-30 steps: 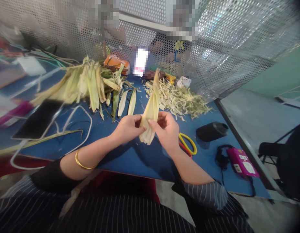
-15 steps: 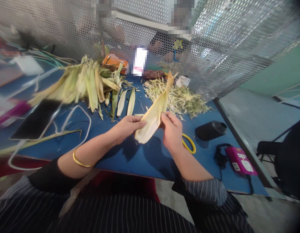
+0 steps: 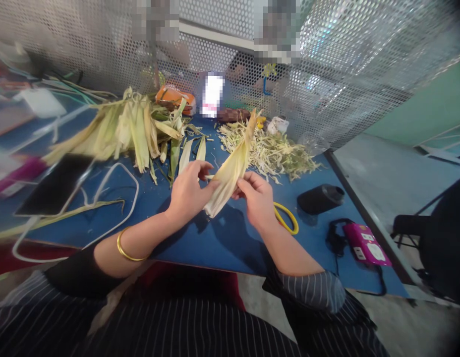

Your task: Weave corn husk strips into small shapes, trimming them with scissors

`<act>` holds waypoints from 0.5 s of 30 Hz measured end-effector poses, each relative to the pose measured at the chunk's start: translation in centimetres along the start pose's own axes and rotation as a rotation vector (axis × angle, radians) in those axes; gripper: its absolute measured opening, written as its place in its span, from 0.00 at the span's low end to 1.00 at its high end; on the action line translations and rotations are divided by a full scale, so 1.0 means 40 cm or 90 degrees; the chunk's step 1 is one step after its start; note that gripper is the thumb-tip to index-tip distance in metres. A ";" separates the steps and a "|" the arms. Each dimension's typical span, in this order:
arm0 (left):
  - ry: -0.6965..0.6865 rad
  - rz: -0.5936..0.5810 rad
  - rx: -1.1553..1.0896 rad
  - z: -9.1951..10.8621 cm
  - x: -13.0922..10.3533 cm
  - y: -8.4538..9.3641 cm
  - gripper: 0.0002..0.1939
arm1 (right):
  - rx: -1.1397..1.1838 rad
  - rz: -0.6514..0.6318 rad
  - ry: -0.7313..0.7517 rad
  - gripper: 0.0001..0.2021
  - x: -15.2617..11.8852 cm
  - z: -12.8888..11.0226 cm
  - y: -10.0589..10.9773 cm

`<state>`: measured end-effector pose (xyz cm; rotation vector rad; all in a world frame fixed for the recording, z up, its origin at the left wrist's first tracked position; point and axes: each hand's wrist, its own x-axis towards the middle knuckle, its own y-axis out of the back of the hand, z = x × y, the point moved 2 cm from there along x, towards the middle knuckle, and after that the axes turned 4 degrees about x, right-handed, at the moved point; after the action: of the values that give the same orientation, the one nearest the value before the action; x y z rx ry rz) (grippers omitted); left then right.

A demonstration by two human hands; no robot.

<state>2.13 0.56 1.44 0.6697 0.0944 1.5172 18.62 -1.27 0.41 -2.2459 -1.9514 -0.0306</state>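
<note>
Gap between yellow loop (image 3: pixel 289 213) and black cylinder (image 3: pixel 319 199)

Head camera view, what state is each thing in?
Long pale plant husk: raised, tip upward, pinched by right hand
Left hand: thumb against husk
Black cylindrical object: lying on its side
Flat black rectangular device: dark
Bright white screen: lit
Shredded pale-green strips: loosely heaped
</note>
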 end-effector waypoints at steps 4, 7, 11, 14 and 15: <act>-0.080 -0.011 0.049 0.025 -0.014 0.003 0.11 | -0.099 0.001 0.051 0.06 -0.012 -0.007 -0.009; -0.057 -0.130 0.048 0.021 -0.015 -0.010 0.16 | -0.181 -0.014 0.076 0.06 -0.019 -0.015 -0.015; -0.008 -0.215 -0.046 -0.002 -0.005 -0.022 0.14 | -0.113 -0.076 0.022 0.07 -0.021 -0.018 -0.023; 0.006 -0.220 -0.110 -0.006 -0.003 -0.022 0.12 | -0.080 -0.085 0.021 0.08 -0.021 -0.017 -0.025; 0.010 -0.213 -0.135 -0.004 -0.004 -0.019 0.11 | -0.086 -0.067 0.031 0.08 -0.021 -0.016 -0.023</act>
<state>2.74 0.54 0.91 0.4465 0.0527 1.1905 17.65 -2.05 1.05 -2.1977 -2.0977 -0.2335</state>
